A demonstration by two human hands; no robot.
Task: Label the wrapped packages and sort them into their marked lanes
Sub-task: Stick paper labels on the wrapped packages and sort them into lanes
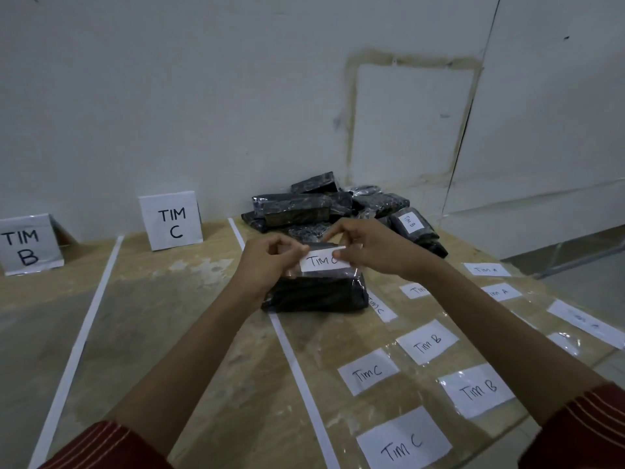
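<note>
sleeves (111, 445): red striped, bottom corners of frame.
spare labels (404, 441): white slips reading "Tim C", "Tim B", "Tim A", under glossy clear film on the desk (203, 333), lower right up to mid right.
tape lines (297, 363): white strips running near to far, split desk into lanes.
package (318, 294): black wrapped, centre of frame, flat on desk, its left part over the right tape line.
label (323, 261): white, reads "Tim C", on top of package, held at both ends.
left hand (267, 262): fingers curled, pinches left end of label.
right hand (368, 252): thumb and fingers pinch right end of label.
pile (304, 208): black wrapped packages heaped behind, by the wall, upper centre; the rightmost one carries a "Tim B" slip (410, 222).
TIM C sign (172, 220): upright white card, left of pile.
TIM B sign (28, 245): upright card, far left edge.
</note>
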